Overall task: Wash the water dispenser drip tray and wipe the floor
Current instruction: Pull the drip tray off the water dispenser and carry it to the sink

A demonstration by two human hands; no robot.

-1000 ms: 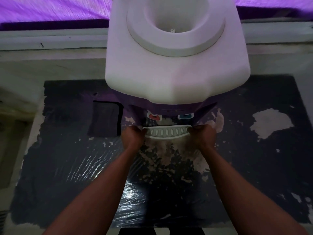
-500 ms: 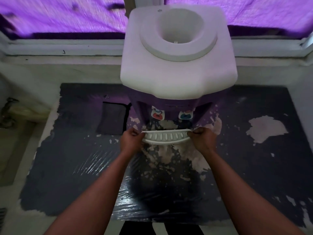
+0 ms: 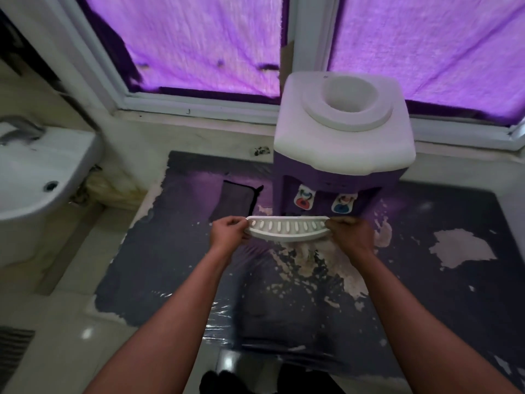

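Observation:
A white slotted drip tray (image 3: 287,228) is held in the air just in front of the purple and white water dispenser (image 3: 341,143). My left hand (image 3: 228,233) grips its left end and my right hand (image 3: 350,236) grips its right end. The tray is clear of the dispenser's base, below the red and blue taps. Beneath it the dark floor covering (image 3: 176,265) is worn, with pale peeled patches and a wet shine.
A white washbasin (image 3: 37,177) with a tap stands at the left. A dark cloth (image 3: 233,203) lies on the floor left of the dispenser. Windows covered in purple sheeting (image 3: 204,44) fill the far wall. A floor grate (image 3: 12,354) sits at the lower left.
Both hands have drawn the drip tray out from the dispenser and lifted it. My view has pulled back and swung left, bringing the washbasin in.

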